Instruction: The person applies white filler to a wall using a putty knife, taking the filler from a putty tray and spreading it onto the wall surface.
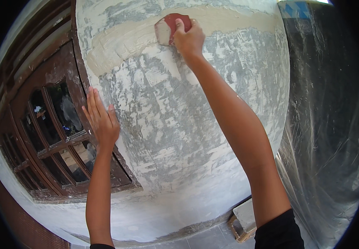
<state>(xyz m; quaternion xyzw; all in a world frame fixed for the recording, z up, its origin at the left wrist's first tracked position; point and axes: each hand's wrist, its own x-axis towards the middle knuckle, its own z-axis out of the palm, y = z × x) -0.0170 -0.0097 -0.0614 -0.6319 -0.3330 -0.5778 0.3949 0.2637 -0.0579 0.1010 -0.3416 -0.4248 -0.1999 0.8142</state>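
High on the wall, my right hand [189, 39] is closed round a dark red putty scraper [172, 25], thumb on its face. Pale filler coats the scraper's left part, and its blade lies against the wall. A wide band of fresh cream filler [119, 43] runs across the upper wall [167, 120] on both sides of it. Below the band, the wall is grey with patchy white streaks. My left hand [102, 122] rests flat against the wall's left edge, beside the window frame, fingers stretched upward and holding nothing.
A brown wooden window [59, 153] with glass panes stands at the left. Clear plastic sheeting [324, 124] hangs over something dark at the right. Low down by my right arm, a small wooden stool or bench [245, 216] stands on the grey tiled floor [204, 239].
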